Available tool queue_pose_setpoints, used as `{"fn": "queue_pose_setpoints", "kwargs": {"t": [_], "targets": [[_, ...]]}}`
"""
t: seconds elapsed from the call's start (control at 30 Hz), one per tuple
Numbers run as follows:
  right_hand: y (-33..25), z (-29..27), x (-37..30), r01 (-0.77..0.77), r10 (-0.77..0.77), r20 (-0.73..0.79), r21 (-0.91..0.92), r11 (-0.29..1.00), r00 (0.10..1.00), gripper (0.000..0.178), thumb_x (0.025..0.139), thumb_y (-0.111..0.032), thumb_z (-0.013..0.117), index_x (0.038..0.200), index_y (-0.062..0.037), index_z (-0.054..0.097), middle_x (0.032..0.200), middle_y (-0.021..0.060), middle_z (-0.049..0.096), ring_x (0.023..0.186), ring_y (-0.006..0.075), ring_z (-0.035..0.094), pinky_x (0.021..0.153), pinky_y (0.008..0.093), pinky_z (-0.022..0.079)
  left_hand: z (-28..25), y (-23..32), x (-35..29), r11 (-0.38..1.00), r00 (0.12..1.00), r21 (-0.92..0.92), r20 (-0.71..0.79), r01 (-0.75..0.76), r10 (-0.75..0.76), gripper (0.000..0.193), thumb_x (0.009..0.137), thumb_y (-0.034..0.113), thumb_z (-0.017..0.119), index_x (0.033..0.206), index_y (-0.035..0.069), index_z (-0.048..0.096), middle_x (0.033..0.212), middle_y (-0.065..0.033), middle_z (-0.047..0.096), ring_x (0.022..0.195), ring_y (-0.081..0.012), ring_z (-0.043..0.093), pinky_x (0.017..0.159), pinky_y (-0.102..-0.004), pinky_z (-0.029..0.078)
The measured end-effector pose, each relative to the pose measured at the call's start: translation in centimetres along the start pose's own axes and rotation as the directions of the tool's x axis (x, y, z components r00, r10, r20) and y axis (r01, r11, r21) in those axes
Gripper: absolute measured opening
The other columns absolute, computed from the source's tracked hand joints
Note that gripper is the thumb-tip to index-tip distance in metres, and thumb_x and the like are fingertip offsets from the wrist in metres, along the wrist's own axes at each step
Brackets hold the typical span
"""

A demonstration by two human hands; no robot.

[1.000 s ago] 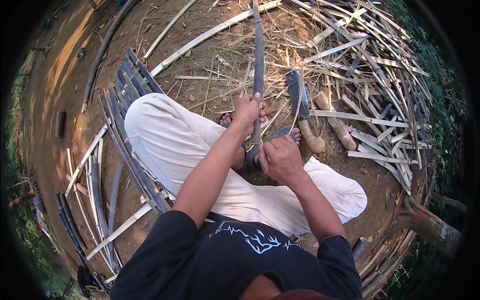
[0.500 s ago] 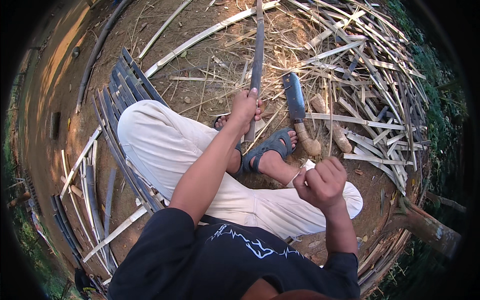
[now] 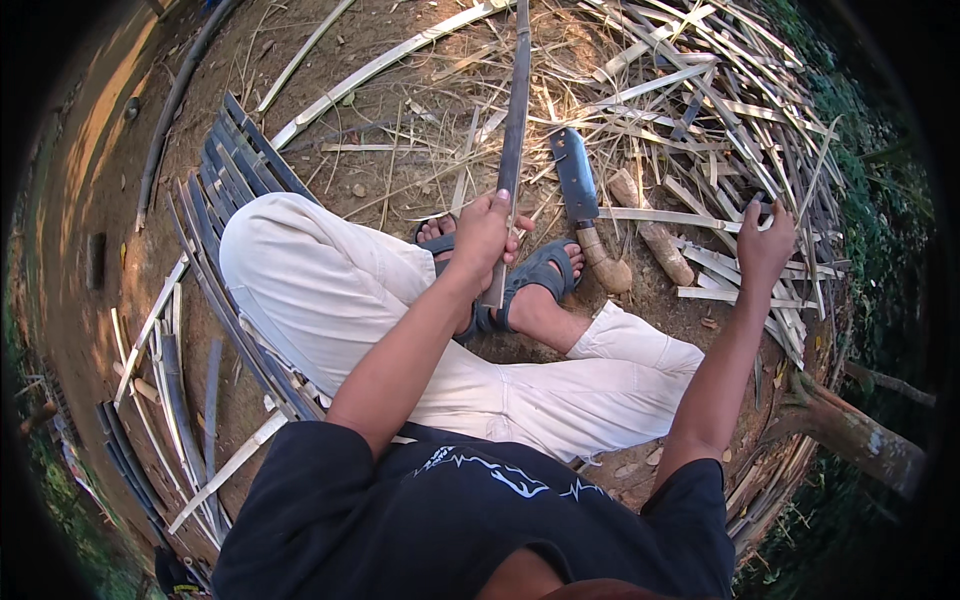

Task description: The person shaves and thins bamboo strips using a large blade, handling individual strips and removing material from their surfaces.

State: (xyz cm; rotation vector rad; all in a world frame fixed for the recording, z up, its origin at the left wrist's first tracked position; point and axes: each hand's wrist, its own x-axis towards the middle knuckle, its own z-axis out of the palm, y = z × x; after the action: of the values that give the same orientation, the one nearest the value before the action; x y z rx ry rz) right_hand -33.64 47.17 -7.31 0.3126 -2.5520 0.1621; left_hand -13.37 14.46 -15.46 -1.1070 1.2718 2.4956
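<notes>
Strip [image 3: 516, 110] is gripped in left hand [image 3: 484, 236]; right hand [image 3: 767, 243], fingers [image 3: 783, 218] parted, near slats [image 3: 690, 217].

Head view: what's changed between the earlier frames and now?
The right hand has left the near end of the dark strip and swung right and forward to the pile of split strips. Whether it holds or has let go of a sliver is unclear. The left hand still grips the dark strip; the cleaver lies as before.

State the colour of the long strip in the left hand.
The long strip is mostly dark grey, best seen in the head view.
</notes>
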Motion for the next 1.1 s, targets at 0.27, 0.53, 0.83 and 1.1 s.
{"fn": "queue_pose_setpoints", "kwargs": {"t": [0.27, 0.53, 0.83, 1.1], "targets": [[-19.9, 7.8, -13.4, -0.906, -0.095, 0.912, 0.407, 0.117, 0.398, 0.041, 0.095, -0.038, 0.067, 0.103, 0.0022, 0.072, 0.091, 0.0112, 0.073, 0.084, 0.0196, 0.071, 0.074, 0.0319, 0.056, -0.5, -1.5, 0.7, 0.993, 0.999, 0.119, 0.045, -0.019, 0.014, 0.038, 0.107, 0.036, 0.04, 0.105, 0.001, 0.052, 0.085, -0.0106, 0.062, 0.057, -0.0144, 0.061, 0.046, -0.0263, 0.055], [-21.8, 7.8, -10.6, -0.937, -0.252, 0.916, 0.341, 0.081, 0.312, 0.03, 0.089, -0.028, 0.076, 0.099, -0.0006, 0.072, 0.088, 0.0074, 0.072, 0.076, 0.0158, 0.069, 0.068, 0.0285, 0.055, -1.3, -2.7, 0.9, 0.806, 0.981, 0.573, -0.018, -0.148, 0.193, 0.041, 0.104, 0.04, 0.049, 0.095, 0.002, 0.063, 0.068, -0.0008, 0.054, 0.064, -0.0106, 0.051, 0.056, -0.0281, 0.042], [-21.8, 8.0, -11.1, -0.941, -0.12, 0.934, 0.337, -0.011, 0.336, 0.026, 0.083, -0.016, 0.081, 0.09, 0.0061, 0.069, 0.078, 0.0115, 0.07, 0.067, 0.0168, 0.069, 0.06, 0.0282, 0.06, -0.7, -3.2, 0.8, 0.838, 0.971, 0.517, -0.052, -0.173, 0.233, 0.038, 0.102, 0.032, 0.055, 0.087, -0.001, 0.063, 0.069, -0.0047, 0.058, 0.064, -0.0134, 0.049, 0.059, -0.0327, 0.041], [-22.3, 7.5, -11.4, -0.912, -0.036, 0.923, 0.384, 0.145, 0.383, 0.026, 0.085, -0.021, 0.08, 0.095, 0.0011, 0.07, 0.081, 0.0076, 0.07, 0.072, 0.0148, 0.069, 0.063, 0.029, 0.058, -1.1, -3.5, 0.9, 0.811, 0.965, 0.569, -0.114, -0.131, 0.236, 0.037, 0.1, 0.032, 0.057, 0.087, -0.002, 0.063, 0.071, -0.0086, 0.061, 0.065, -0.0165, 0.053, 0.062, -0.0347, 0.044]]}}
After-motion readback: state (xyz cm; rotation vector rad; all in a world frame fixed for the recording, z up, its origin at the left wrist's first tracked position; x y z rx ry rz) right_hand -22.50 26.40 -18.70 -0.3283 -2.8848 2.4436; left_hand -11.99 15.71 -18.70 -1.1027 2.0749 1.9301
